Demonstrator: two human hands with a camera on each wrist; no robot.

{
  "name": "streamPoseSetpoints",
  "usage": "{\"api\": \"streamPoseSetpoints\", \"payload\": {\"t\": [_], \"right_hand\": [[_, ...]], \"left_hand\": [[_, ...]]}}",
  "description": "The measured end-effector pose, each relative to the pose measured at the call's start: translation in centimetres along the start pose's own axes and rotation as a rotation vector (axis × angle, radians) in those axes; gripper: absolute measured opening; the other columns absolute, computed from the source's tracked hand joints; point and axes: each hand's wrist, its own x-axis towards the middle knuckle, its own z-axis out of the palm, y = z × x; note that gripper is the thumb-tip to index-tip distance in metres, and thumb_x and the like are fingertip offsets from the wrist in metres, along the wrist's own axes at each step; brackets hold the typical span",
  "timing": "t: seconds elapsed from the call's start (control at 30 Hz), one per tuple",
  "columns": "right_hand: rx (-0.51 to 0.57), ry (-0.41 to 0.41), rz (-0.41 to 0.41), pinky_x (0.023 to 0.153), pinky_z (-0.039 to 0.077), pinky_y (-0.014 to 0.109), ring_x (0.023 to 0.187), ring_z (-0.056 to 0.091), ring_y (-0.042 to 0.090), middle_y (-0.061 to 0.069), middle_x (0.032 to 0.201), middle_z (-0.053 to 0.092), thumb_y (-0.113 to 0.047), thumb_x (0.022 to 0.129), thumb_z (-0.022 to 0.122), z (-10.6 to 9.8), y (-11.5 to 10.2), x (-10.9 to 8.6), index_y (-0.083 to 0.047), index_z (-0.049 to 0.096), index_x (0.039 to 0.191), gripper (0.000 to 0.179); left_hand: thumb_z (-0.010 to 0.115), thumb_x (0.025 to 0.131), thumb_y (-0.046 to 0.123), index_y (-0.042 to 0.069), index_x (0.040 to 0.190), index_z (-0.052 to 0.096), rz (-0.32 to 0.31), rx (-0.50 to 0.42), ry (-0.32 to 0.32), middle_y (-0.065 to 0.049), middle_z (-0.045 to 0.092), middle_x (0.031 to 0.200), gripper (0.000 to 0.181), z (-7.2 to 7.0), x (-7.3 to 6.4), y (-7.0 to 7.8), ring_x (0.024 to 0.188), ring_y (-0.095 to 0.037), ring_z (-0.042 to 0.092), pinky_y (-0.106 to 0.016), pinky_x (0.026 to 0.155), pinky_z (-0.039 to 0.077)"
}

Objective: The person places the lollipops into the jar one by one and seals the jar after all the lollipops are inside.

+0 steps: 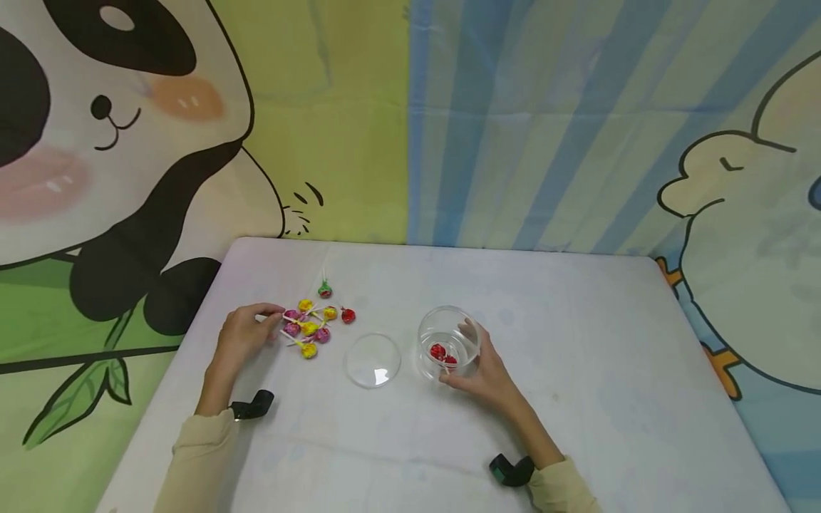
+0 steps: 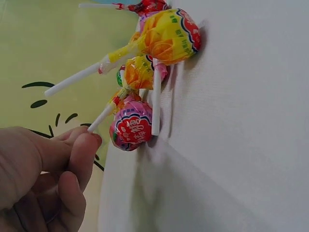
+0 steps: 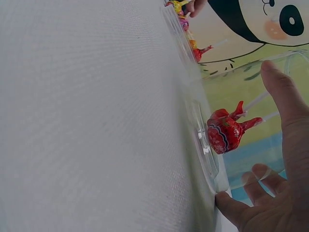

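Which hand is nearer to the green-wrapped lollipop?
Left. The left hand is left of the green-wrapped lollipop, on its near side; the right hand is farther off to its right, holding the clear jar.

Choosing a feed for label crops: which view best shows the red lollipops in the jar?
Right wrist: the red lollipops appear large through the clear jar, wrappers and sticks distinct. Head shows them small, from above. Left wrist doesn't show them.

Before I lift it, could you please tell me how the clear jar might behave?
The clear jar looks stiff, its rim being evenly round. Its smooth wall may be slippery, and the red lollipops inside could shift.
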Motion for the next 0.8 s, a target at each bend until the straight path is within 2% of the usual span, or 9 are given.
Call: {"api": "streamPoseSetpoints", "payload": {"t": [0.17,0.33,0.47,0.57,0.63,0.8], "right_hand": [[0.007,-0.010,-0.010,0.101,0.042,0.061,0.137,0.042,0.036,0.013,0.148,0.044,-0.029,0.066,0.089,-0.1,-0.1,0.2,-0.017,0.022,0.149,0.107],[0.018,-0.011,0.016,0.102,0.042,0.061,0.138,0.042,0.036,0.014,0.149,0.044,-0.028,0.066,0.089,-0.2,-0.2,0.0,-0.014,0.023,0.149,0.108],[0.012,-0.013,0.020,0.102,0.042,0.061,0.138,0.041,0.036,0.014,0.149,0.043,-0.029,0.066,0.089,-0.1,-0.2,0.1,-0.013,0.022,0.150,0.108],[0.019,-0.014,0.018,0.102,0.041,0.061,0.138,0.041,0.036,0.014,0.149,0.043,-0.029,0.066,0.089,-0.1,-0.2,0.1,-0.013,0.022,0.150,0.108],[0.019,-0.015,0.016,0.102,0.041,0.061,0.138,0.041,0.036,0.014,0.149,0.043,-0.029,0.067,0.089,-0.1,-0.2,0.1,-0.011,0.022,0.150,0.108],[0.012,-0.018,0.021,0.102,0.042,0.061,0.138,0.041,0.036,0.013,0.149,0.043,-0.029,0.067,0.089,-0.1,-0.2,0.1,-0.010,0.021,0.150,0.109]], "left_hand": [[0.061,0.096,0.028,0.009,0.116,0.068,0.043,-0.109,0.012,-0.016,0.071,0.095,0.029,-0.4,-0.4,0.2,0.066,-0.027,0.063,-0.027,0.055,0.041],[0.064,0.092,0.036,0.009,0.113,0.070,0.089,-0.267,0.077,-0.016,0.072,0.097,0.035,-0.3,-0.8,1.3,0.064,-0.028,0.064,-0.023,0.052,0.046],[0.067,0.091,0.032,0.003,0.111,0.070,0.152,-0.416,0.110,0.000,0.072,0.088,0.036,-0.5,-1.6,2.9,0.058,-0.017,0.061,-0.020,0.053,0.050],[0.069,0.090,0.028,-0.001,0.110,0.069,0.194,-0.508,0.084,0.013,0.069,0.079,0.035,-0.7,-2.4,4.4,0.056,-0.015,0.058,-0.018,0.052,0.049],[0.070,0.089,0.025,-0.004,0.109,0.068,0.217,-0.556,0.058,0.016,0.068,0.075,0.034,-0.9,-3.1,5.5,0.054,-0.014,0.057,-0.017,0.051,0.048],[0.070,0.088,0.015,-0.004,0.102,0.069,0.294,-0.658,0.004,0.012,0.068,0.071,0.023,-0.6,-4.4,8.1,0.049,-0.009,0.055,-0.017,0.048,0.046]]}}
